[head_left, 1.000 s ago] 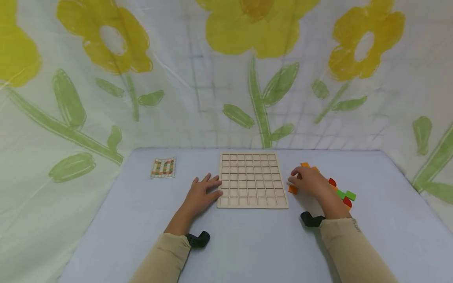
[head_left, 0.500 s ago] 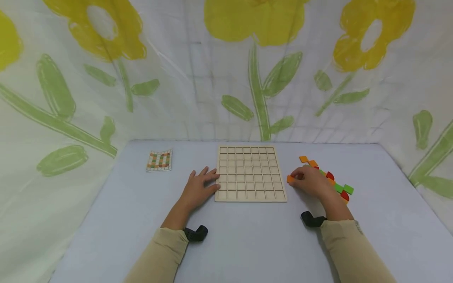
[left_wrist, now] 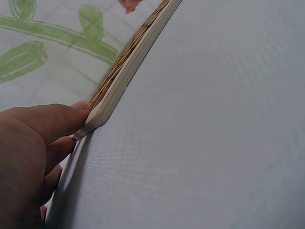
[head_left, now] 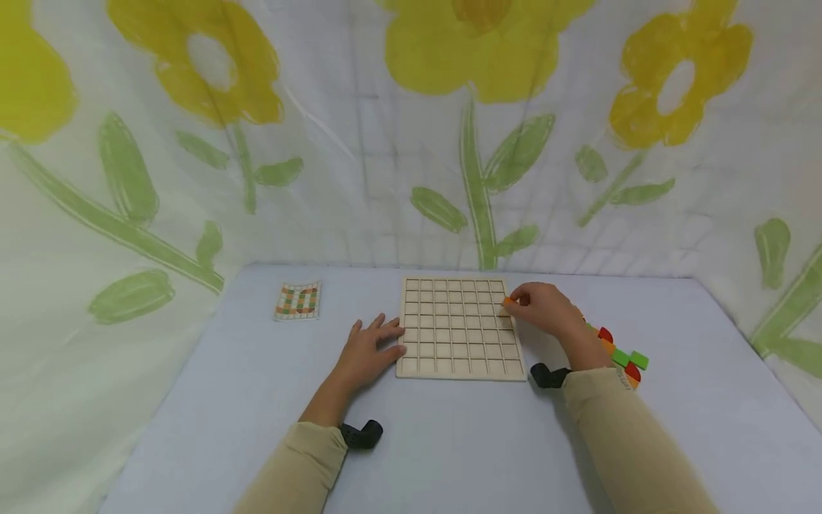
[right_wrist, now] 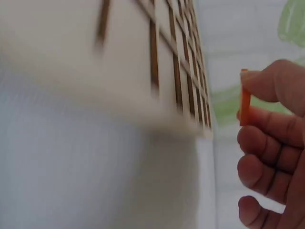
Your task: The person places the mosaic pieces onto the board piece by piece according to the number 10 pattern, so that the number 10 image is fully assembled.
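Observation:
A light wooden grid board (head_left: 454, 335) lies flat on the table, its square cells bare where they show. My left hand (head_left: 364, 357) rests at the board's left edge with fingers spread; in the left wrist view the thumb (left_wrist: 71, 114) touches the corner of the rim. Between thumb and fingertips my right hand (head_left: 549, 310) pinches a small orange tile (right_wrist: 245, 100). It holds the tile over the upper right part of the grid, and the right wrist view shows the tile edge-on, above the board.
Loose green, red and orange tiles (head_left: 620, 357) lie right of the board, partly hidden behind the right hand. A small card with a coloured grid pattern (head_left: 298, 300) lies at the back left. Behind the table (head_left: 449, 442) hangs a sheet painted with flowers (head_left: 411, 178).
My right hand has picked up the orange tile from beside the board and carried it left and away from me, over the grid's right edge. The left hand has stayed at the board.

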Demonstrator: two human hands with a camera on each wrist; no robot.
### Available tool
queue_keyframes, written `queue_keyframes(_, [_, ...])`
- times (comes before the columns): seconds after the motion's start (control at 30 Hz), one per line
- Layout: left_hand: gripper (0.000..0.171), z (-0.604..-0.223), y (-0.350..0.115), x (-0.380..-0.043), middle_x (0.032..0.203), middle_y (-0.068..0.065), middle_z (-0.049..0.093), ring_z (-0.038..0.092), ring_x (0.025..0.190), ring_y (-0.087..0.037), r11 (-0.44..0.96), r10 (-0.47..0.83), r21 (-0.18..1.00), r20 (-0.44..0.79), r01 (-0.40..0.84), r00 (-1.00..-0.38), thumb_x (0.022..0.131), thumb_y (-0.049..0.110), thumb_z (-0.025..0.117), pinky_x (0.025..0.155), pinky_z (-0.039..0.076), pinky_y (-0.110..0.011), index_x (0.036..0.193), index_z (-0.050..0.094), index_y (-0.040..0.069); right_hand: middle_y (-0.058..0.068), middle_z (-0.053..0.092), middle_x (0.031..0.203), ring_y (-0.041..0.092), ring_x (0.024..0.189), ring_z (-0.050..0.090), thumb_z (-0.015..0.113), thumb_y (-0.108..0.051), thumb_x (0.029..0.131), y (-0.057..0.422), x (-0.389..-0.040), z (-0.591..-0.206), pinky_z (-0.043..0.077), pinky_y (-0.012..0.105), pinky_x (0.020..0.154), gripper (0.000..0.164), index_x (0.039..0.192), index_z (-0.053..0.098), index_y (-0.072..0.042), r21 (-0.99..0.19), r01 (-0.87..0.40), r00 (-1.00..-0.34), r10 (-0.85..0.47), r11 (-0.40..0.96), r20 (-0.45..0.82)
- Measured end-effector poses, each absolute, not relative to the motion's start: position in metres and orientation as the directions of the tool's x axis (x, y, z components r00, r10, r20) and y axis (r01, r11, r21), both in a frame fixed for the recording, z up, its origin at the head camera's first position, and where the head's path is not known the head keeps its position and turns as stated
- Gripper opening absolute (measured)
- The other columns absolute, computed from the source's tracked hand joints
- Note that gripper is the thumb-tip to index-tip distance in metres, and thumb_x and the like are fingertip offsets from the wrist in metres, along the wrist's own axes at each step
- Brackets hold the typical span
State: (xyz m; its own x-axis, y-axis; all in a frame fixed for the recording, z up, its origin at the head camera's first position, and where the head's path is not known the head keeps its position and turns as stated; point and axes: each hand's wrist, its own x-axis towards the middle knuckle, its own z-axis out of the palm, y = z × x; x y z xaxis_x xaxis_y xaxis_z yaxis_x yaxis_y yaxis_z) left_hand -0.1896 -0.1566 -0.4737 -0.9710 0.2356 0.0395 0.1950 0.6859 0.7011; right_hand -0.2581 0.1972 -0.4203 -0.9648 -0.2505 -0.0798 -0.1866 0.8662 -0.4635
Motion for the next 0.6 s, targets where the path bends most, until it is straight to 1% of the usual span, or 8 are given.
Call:
queue_keyframes(0.07, [0.041,-0.473,-0.155,-0.189,0.146,0.006,0.052,0.031,0.148,-0.021,0.689,0.227,0.7,0.039,0.189,-0.973,0.091,0.033,0.07,0.125,0.002,-0.047,0.128,0.067,0.017,0.009,0.065,0.097,0.022,0.08,0.056,0.065,-0.037,0.093,0.185,-0.267,-0.424,0.048,0.033,0.064,0.037,0.114,0.07,-0.007,-0.52,-0.183,-0.964,-0.257,0.834,-0.074])
queue_keyframes(0.17, [0.04,-0.475,-0.153,-0.187,0.145,0.006,0.053,0.031,0.147,-0.021,0.683,0.22,0.705,0.05,0.19,-0.974,0.09,0.031,0.071,0.125,0.002,-0.048,0.127,0.067,0.017,0.013,0.066,0.105,0.026,0.086,0.058,0.065,-0.037,0.093,0.167,-0.277,-0.431,0.051,0.037,0.07,0.038,0.117,0.07,-0.008,-0.569,-0.165,-0.962,-0.259,0.805,-0.087])
queue_keyframes(0.3, [0.039,-0.48,-0.152,-0.185,0.145,0.006,0.053,0.031,0.147,-0.021,0.681,0.227,0.707,0.044,0.191,-0.973,0.091,0.032,0.071,0.125,0.003,-0.049,0.127,0.068,0.017,0.016,0.063,0.119,0.029,0.1,0.059,0.065,-0.035,0.094,0.153,-0.284,-0.441,0.052,0.043,0.082,0.039,0.122,0.068,-0.008,-0.59,-0.131,-0.96,-0.25,0.797,-0.125])
queue_keyframes(0.43, [0.039,-0.481,-0.152,-0.184,0.145,0.006,0.054,0.032,0.147,-0.021,0.68,0.233,0.705,0.053,0.202,-0.971,0.091,0.032,0.071,0.125,0.004,-0.051,0.126,0.068,0.018,0.019,0.061,0.125,0.032,0.105,0.059,0.065,-0.031,0.095,0.147,-0.286,-0.444,0.052,0.046,0.085,0.04,0.128,0.066,-0.009,-0.608,-0.116,-0.959,-0.248,0.785,-0.138])
queue_keyframes(0.6, [0.038,-0.478,-0.154,-0.187,0.144,0.006,0.054,0.032,0.147,-0.021,0.675,0.224,0.706,0.08,0.214,-0.971,0.09,0.031,0.071,0.125,0.004,-0.051,0.126,0.068,0.017,0.016,0.06,0.131,0.033,0.111,0.058,0.066,-0.031,0.095,0.142,-0.291,-0.444,0.051,0.048,0.09,0.037,0.129,0.066,-0.016,-0.646,-0.095,-0.96,-0.24,0.758,-0.141])
